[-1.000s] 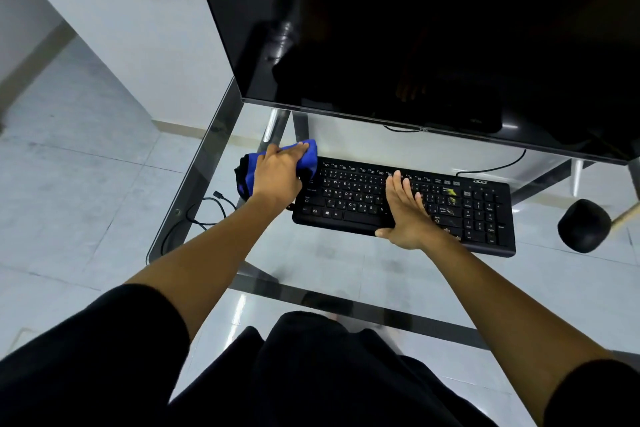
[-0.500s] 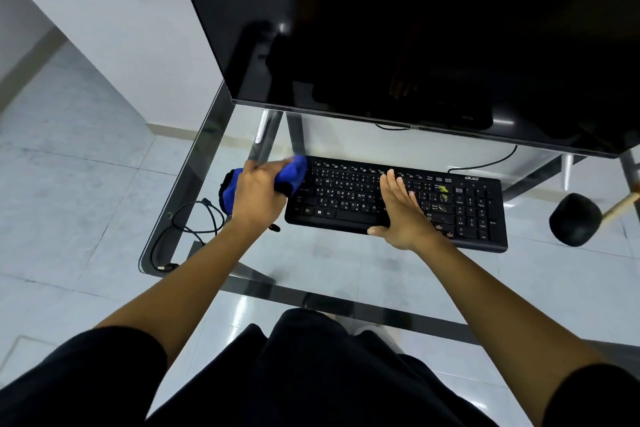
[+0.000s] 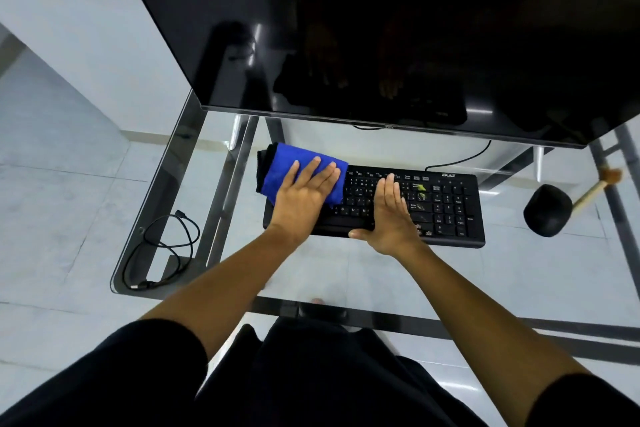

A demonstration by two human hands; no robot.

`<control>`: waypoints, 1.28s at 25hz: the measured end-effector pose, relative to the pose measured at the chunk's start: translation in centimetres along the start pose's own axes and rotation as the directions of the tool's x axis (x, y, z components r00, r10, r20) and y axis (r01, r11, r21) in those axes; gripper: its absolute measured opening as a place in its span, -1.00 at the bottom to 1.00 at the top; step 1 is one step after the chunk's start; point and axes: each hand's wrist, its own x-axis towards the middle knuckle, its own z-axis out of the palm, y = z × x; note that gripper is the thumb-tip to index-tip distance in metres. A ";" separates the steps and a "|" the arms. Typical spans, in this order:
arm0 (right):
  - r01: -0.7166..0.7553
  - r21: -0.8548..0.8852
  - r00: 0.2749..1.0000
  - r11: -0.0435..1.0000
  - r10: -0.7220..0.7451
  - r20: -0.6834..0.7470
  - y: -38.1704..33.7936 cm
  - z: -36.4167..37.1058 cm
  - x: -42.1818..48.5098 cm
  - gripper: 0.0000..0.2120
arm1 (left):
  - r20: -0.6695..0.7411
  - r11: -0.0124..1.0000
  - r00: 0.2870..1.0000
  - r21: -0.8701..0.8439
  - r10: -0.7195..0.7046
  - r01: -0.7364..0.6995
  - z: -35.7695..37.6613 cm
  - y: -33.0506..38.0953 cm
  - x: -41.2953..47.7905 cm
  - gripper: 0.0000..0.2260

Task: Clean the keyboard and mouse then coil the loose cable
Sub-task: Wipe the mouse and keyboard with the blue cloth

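- My left grip (image 3: 304, 194) lies flat, fingers straight, pressing the blue cloth (image 3: 294, 166) onto the left end of the keyboard (image 3: 446, 208).
- My right grip (image 3: 391, 215), also flat, pins the middle keys.
- I'd wipe rightward in light rows; the loose cable (image 3: 166, 246) lies at the left corner of the bench (image 3: 346, 274).

Computer workstation, likely a home room, hard to confirm: glass desk (image 3: 346, 267) on metal frame (image 3: 239, 163), big dark monitor (image 3: 381, 28), black Acer keyboard (image 3: 446, 208), loose black cable (image 3: 166, 246), pale tiled floor (image 3: 52, 201), bare white wall (image 3: 86, 45).

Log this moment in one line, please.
step: cleaning keyboard | left hand: flat on cloth | right hand: flat on keyboard | cable: loose
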 end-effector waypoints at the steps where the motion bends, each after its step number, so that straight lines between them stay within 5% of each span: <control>1: 0.000 0.003 1.000 1.000 0.000 0.001 0.0 0.0 0.0 0.12 | 0.009 0.999 1.000 0.018 -0.030 0.030 0.0 -1.1 -0.4 -0.38; 6: 0.024 0.026 1.000 0.999 -0.024 0.013 0.0 0.0 -0.1 0.11 | 0.013 0.962 0.963 -0.048 -0.269 0.269 0.0 -6.2 -2.7 -0.30; 10: 0.036 0.036 0.999 0.999 -0.037 0.026 0.1 -0.1 0.1 0.11 | -0.001 0.896 0.914 -0.196 -0.406 0.398 -0.5 -2.9 -1.5 -0.33; 20: 0.008 0.059 1.000 0.998 -0.008 0.011 0.1 0.0 0.2 0.13 | -0.031 0.994 0.999 -0.113 -0.007 0.003 -1.0 4.1 1.8 -0.41; 25: 0.045 0.047 0.999 0.998 -0.044 -0.019 0.5 0.3 -0.1 0.11 | -0.020 0.965 0.976 -0.159 -0.215 0.209 0.0 -3.4 -1.9 -0.25; 29: 0.057 0.050 0.997 0.997 -0.054 -0.047 0.7 0.4 0.0 0.12 | -0.002 0.902 0.927 -0.228 -0.376 0.366 -0.1 -0.8 -1.7 -0.28; 32: 0.074 0.056 0.995 0.996 -0.070 -0.067 0.8 0.7 -0.1 0.12 | -0.017 0.924 0.941 -0.200 -0.337 0.327 -0.4 2.1 -1.1 -0.30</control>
